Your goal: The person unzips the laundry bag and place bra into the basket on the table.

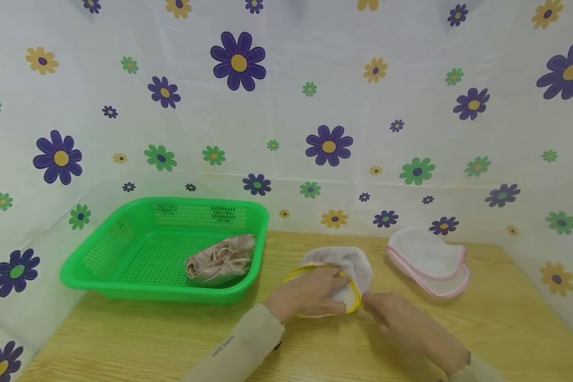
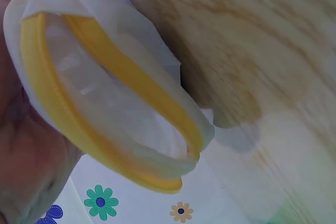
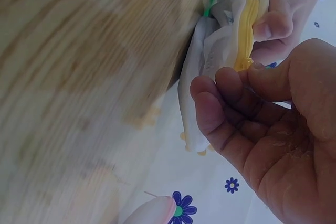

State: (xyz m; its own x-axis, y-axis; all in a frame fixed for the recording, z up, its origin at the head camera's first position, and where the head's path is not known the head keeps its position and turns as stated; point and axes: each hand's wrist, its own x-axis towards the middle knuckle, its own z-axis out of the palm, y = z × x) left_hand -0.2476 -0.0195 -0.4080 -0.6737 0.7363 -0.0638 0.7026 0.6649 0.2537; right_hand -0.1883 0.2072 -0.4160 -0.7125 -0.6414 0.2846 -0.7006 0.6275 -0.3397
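A white mesh laundry bag (image 1: 358, 268) with a yellow zipper (image 2: 139, 90) lies on the table, its mouth gaping in the left wrist view. My left hand (image 1: 310, 293) reaches over the opening and holds the bag by its zipper edge. At the right end of the zipper, my right hand (image 1: 403, 323) pinches the yellow end between thumb and forefinger, as the right wrist view shows. The other fingers of that hand curl loosely. Whether a metal or plastic pull sits under the fingertips is hidden.
To the left stands a green plastic basket (image 1: 145, 294) with a bundled pinkish-beige cloth (image 1: 222, 260) in it. Two white mesh pieces with pink edging (image 1: 427, 257) lie at the back right of the wooden table (image 1: 148, 339). A flowered sheet (image 1: 277, 111) hangs behind.
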